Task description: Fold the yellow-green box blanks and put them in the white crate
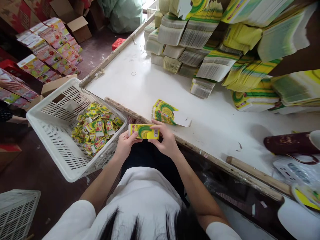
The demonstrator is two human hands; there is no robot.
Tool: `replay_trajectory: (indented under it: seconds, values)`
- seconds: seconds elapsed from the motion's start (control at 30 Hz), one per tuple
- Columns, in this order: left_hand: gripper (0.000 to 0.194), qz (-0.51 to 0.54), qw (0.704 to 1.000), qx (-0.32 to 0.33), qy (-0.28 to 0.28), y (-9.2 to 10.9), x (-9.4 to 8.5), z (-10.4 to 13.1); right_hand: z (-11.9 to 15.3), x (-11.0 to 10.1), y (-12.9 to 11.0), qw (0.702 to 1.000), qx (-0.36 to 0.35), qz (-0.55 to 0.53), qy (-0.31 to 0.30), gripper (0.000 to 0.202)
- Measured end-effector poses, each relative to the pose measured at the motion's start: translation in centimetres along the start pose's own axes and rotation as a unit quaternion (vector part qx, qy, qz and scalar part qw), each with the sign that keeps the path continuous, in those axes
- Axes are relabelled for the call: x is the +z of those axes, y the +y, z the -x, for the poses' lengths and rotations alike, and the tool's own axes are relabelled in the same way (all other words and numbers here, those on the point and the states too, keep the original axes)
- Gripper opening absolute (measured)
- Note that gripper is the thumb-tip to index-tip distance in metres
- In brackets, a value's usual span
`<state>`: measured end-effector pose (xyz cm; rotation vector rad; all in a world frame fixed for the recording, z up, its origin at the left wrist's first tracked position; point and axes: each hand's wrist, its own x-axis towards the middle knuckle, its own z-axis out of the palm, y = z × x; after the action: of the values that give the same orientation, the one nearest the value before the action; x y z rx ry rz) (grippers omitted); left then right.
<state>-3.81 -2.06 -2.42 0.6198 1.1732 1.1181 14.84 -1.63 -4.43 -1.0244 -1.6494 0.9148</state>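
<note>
Between my two hands is a small yellow and green printed carton point(143, 131), held level just off the table's near edge. My left hand point(126, 141) pinches its left end, thumb on top. At the other end, by the barcode, my right hand point(165, 138) has its thumb and fingers closed around the carton. Just beyond it, a small fanned stack of flat carton blanks point(163, 111) lies on the white table point(120, 76). Left of my hands stands a white plastic basket point(53, 116), with a heap of small yellow-green cartons point(97, 128) inside.
Tall bundles of flat carton blanks point(197, 36) are piled along the table's far side. A dark mug point(290, 143) is at the right, near a wooden strip point(260, 175). Pink printed boxes point(50, 50) stand on the floor at left, where another person's arm point(18, 120) shows.
</note>
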Motion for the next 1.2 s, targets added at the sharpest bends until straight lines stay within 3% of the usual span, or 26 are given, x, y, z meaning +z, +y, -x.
replay_trajectory:
  seconds: [0.1,0.23,0.37,0.4,0.5,0.57,0.7,0.93,1.03,1.1,1.13,1.2]
  values:
    - [0.043,0.016,1.000,0.001,0.006,0.1,0.2,-0.1,-0.1,-0.1,-0.2,1.000,-0.004,-0.011,0.018,0.055]
    - [0.047,0.051,0.998,-0.007,0.024,-0.4,0.8,-0.2,-0.1,0.9,-0.4,0.999,-0.028,-0.030,-0.017,0.071]
    - [0.045,0.081,0.996,0.001,0.020,-1.5,1.9,-0.3,-0.4,2.2,-0.3,0.992,-0.006,0.018,0.125,0.052]
    - [0.044,0.092,0.995,0.000,0.023,-1.6,2.1,-0.3,-0.5,2.2,-0.2,0.990,-0.007,0.031,0.134,0.052]
    - [0.038,0.112,0.992,-0.037,0.041,-1.5,2.2,-0.6,-0.7,1.4,0.1,0.998,-0.030,0.012,0.056,0.069]
    - [0.030,0.111,0.989,-0.086,0.052,-1.0,2.0,-0.9,-0.8,0.6,0.0,0.999,-0.049,0.013,0.017,0.070]
    - [0.020,0.115,0.980,-0.142,0.075,-0.3,1.9,-0.9,-0.7,0.1,-0.3,0.996,-0.046,0.074,0.029,0.051]
    - [0.017,0.115,0.981,-0.121,0.098,-0.5,2.3,-0.3,-0.4,1.4,-0.5,0.991,-0.034,0.132,0.005,0.049]
    - [0.023,0.060,0.989,-0.026,0.132,0.0,-0.6,-1.4,-0.5,0.8,-0.5,0.988,-0.055,0.145,-0.007,0.060]
    - [0.027,-0.019,0.971,0.091,0.222,0.9,-4.7,-2.7,-0.9,-0.3,-0.2,0.983,-0.049,0.170,0.049,0.065]
    - [0.028,-0.081,0.944,0.136,0.290,1.5,-7.2,-3.3,-1.1,-1.0,0.1,0.976,-0.034,0.191,0.095,0.064]
    - [0.032,-0.232,0.842,0.171,0.456,2.6,-12.5,-4.2,-1.7,-2.3,1.0,0.952,0.020,0.257,0.167,0.057]
